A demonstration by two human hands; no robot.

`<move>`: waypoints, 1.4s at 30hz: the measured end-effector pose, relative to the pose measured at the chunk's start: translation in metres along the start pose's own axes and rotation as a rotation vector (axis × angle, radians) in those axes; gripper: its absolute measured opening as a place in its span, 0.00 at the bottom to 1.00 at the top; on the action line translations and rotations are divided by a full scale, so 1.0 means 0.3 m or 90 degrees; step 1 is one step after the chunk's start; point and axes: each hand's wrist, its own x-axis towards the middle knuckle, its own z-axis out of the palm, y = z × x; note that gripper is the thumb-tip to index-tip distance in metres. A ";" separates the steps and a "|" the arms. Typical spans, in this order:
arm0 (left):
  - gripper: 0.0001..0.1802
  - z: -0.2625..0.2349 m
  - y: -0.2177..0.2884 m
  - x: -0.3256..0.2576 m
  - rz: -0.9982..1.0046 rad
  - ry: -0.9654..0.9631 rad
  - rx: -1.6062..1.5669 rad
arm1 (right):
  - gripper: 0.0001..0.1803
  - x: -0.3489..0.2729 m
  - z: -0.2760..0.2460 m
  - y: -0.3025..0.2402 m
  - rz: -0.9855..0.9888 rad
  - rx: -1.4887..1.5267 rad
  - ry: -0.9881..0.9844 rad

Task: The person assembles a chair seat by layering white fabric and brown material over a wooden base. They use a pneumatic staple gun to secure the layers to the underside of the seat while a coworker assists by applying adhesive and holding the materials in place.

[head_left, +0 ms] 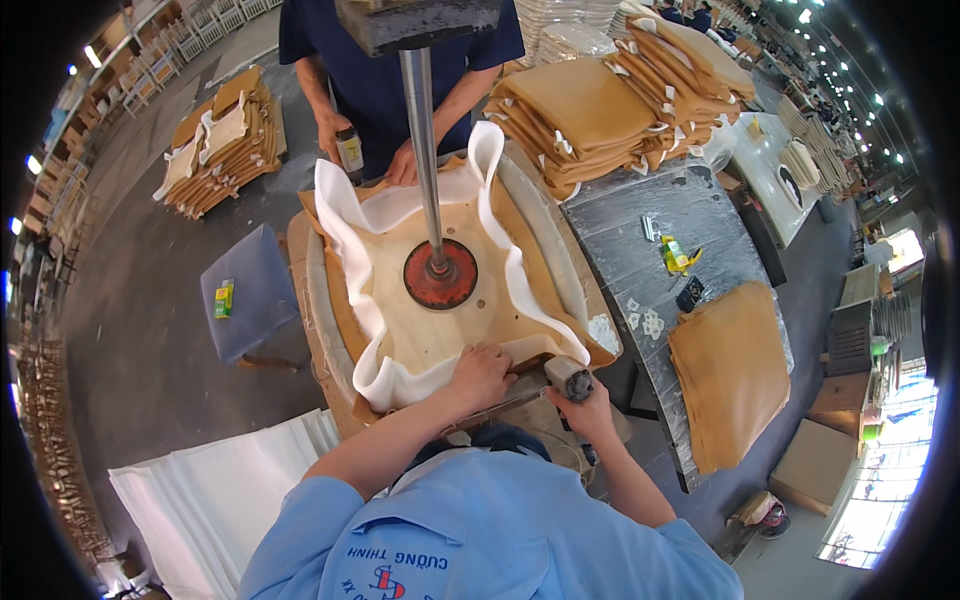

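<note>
At the near edge of the seat board (440, 325), left hand (482, 375) is pressing flat, fingers spread, on white foam (385, 375) folded over tan cover. Right hand (580, 400) is gripping a staple gun (568, 378) just beside it. Press disc (440, 275) is clamping the board's centre.

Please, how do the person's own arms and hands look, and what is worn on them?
Both forearms are bare and enter from the lower edge. The short sleeves of a light blue collared shirt end above the elbows. The left hand and the right hand wear no gloves; no watch or ring is visible.
</note>
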 end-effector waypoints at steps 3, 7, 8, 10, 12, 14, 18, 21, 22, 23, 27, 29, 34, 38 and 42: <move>0.14 0.001 0.011 0.030 -0.020 -0.030 0.005 | 0.23 0.038 -0.044 -0.031 0.044 0.046 -0.017; 0.14 0.018 0.027 0.080 -0.038 0.017 -0.002 | 0.19 0.084 -0.082 -0.062 0.059 0.044 -0.047; 0.14 0.023 0.022 0.082 -0.032 0.026 0.000 | 0.18 0.089 -0.079 -0.061 0.028 0.026 -0.038; 0.13 0.035 0.021 0.094 -0.021 0.045 -0.006 | 0.18 0.102 -0.083 -0.048 0.001 -0.004 -0.032; 0.13 0.045 0.007 0.098 -0.010 0.059 -0.024 | 0.18 0.106 -0.091 -0.055 0.042 -0.002 -0.048; 0.12 0.060 -0.007 0.089 -0.013 0.076 -0.038 | 0.18 0.110 -0.091 -0.083 0.090 0.018 -0.074; 0.09 0.082 -0.015 0.099 -0.011 0.178 -0.049 | 0.15 0.128 -0.088 -0.123 0.144 0.058 -0.135; 0.07 0.103 -0.019 0.097 -0.003 0.266 -0.070 | 0.14 0.142 -0.073 -0.150 0.171 0.091 -0.183; 0.07 0.109 -0.020 0.097 0.000 0.293 -0.081 | 0.14 0.149 -0.064 -0.161 0.175 0.102 -0.195; 0.07 0.113 -0.023 0.099 0.006 0.307 -0.090 | 0.14 0.158 -0.057 -0.173 0.180 0.101 -0.196; 0.06 0.122 -0.044 0.103 0.006 0.335 -0.114 | 0.13 0.187 -0.021 -0.214 0.208 0.094 -0.193; 0.06 0.125 -0.046 0.109 -0.003 0.339 -0.134 | 0.13 0.204 -0.019 -0.222 0.227 0.073 -0.197; 0.05 0.118 -0.061 0.119 -0.022 0.348 -0.162 | 0.13 0.260 0.005 -0.251 0.267 0.025 -0.220; 0.04 0.136 -0.069 0.127 -0.021 0.352 -0.169 | 0.14 0.288 0.023 -0.271 0.301 -0.015 -0.228; 0.06 0.155 -0.086 0.133 -0.023 0.349 -0.135 | 0.14 0.311 0.055 -0.348 0.288 -0.119 -0.227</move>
